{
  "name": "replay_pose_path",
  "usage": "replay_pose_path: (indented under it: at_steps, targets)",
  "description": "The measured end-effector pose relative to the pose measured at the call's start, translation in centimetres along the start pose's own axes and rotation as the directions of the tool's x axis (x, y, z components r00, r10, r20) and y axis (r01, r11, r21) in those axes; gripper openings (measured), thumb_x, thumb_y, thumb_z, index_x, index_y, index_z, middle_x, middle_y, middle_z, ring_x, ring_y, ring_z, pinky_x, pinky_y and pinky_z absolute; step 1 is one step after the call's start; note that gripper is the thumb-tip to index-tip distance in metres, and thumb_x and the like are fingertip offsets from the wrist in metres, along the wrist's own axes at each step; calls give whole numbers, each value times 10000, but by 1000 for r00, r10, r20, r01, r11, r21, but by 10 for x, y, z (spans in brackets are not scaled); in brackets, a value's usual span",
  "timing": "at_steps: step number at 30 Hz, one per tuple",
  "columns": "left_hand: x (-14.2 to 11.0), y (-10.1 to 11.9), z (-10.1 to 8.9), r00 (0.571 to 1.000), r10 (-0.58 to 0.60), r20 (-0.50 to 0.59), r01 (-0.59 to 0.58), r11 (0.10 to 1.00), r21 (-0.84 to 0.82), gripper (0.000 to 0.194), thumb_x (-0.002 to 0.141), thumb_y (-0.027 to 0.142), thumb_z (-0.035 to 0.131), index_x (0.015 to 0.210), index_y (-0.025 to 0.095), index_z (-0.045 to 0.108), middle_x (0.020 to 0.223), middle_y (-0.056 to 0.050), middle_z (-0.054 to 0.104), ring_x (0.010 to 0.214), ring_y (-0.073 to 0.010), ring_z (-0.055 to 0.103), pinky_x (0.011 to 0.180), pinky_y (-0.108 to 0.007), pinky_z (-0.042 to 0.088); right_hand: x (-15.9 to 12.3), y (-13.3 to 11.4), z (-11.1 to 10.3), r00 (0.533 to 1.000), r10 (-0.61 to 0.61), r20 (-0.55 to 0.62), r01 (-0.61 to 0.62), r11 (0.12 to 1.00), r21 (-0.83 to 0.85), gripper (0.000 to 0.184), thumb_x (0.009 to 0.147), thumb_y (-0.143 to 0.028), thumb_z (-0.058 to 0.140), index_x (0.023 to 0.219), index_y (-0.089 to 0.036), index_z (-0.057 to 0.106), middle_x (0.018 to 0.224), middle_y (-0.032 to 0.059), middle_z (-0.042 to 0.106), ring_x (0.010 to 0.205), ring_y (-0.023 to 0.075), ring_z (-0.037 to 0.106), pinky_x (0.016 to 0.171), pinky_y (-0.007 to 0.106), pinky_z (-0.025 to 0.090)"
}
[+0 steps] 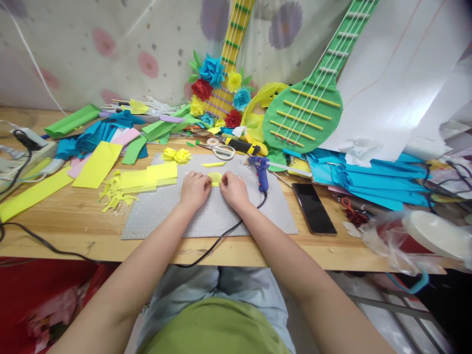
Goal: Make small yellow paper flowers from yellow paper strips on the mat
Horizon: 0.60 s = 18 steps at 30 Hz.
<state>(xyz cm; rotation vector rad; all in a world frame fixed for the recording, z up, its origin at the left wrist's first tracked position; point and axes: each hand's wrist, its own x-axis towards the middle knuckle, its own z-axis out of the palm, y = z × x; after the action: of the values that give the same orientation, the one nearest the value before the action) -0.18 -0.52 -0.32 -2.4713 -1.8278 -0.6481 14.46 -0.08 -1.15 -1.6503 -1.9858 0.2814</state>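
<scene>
a small yellow piece (215,180) sits over the middle of the gray board (147,214), in front of the person, with its 2 ends pinched: the left hand (195,189) grips its left side, the right hand (235,189) its right. holding it from both sides probably keeps the thin material steady and lets it be shaped evenly. the board likely shields the desk (105,231) from cuts and glue.

the yellow strips (162,175) lie just left of the left hand, seemingly for easy reach, with yellow scraps (117,194) beside them. the blue glue gun (261,174) rests near the right hand, and the scissors (223,152) lie beyond the board's far edge, both apparently kept close yet out of the way.

the fingertips and thumbs are largely hidden behind the curled fingers, so the exact grip and any fold are hard to make out. the right forearm covers part of the black cable (206,253). the yellow instrument shape (239,24) and green instrument shape (304,118) are cut off at the top.
</scene>
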Motion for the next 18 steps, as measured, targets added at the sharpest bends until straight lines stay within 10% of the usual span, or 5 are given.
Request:
replay_pose_path:
  at_steps: [18]
  targets:
    - [0,8,1,985,-163,-47,163,987,-5,133,741,324,572,791,240,662,898,-62,584,974,-251,435,853,-398,282,-4,-5,-2,999,-36,32,39,992,-119,158,820,-226,469,923,-170,576,937,97,567,905,218,478,794,321,366]
